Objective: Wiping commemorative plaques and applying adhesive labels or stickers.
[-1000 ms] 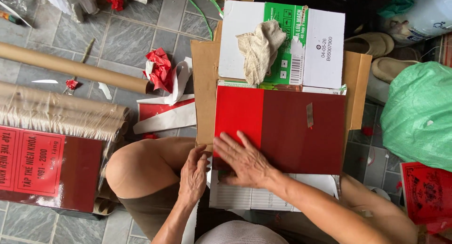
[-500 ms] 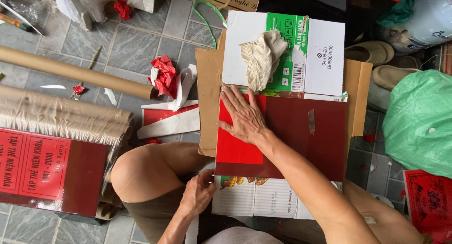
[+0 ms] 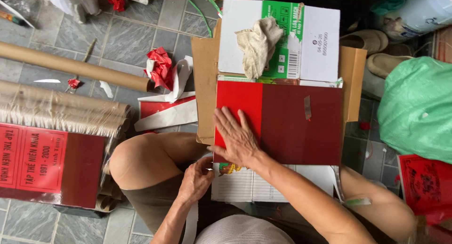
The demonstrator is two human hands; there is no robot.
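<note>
Red book cover (image 3: 282,124) lies flat on a cardboard sheet (image 3: 205,84); it looks stiff, light and glossy-slick. Right hand (image 3: 238,140) presses its left part, fingers spread. Left hand (image 3: 197,180), below it, pinches white strip (image 3: 190,225).

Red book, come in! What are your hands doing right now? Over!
Right hand flat on the red book cover, fingers spread. Left hand pinching a white strip by the knee. Cloth rag on the box behind, clear of book.
</note>
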